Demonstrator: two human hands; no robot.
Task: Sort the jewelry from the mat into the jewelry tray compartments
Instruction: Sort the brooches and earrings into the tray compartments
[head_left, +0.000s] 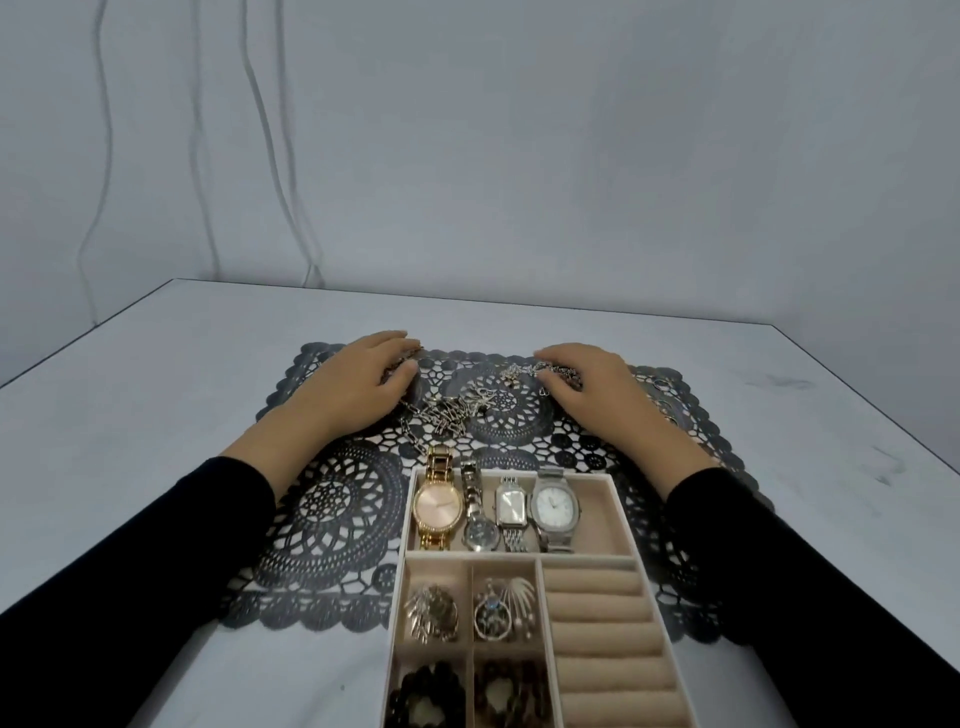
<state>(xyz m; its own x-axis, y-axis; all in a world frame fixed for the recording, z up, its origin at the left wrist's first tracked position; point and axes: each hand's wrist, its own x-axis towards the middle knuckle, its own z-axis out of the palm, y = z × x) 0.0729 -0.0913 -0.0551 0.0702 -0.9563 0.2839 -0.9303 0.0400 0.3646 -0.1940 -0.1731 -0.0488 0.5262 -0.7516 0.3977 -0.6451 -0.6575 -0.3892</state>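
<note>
- Jewelry tray (625, 519) stood on the near part of the mat (332, 499). Four watches (439, 506) filled its far compartment, and the small compartments held pieces.
- Ring rolls (597, 613) were bare.
- Tangled chains (457, 410) and small rings (662, 387) lay unsorted on the mat's far part.
- Left hand (363, 384) and right hand (587, 384): fingers curled, pinching the chains.
- Judged roughly half done.

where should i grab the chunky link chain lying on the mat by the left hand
Pinch the link chain on the single strand trailing toward the tray, coming straight down from above. That stretch lies flat and alone on the mat, while farther up it is heaped with other pieces.
</note>
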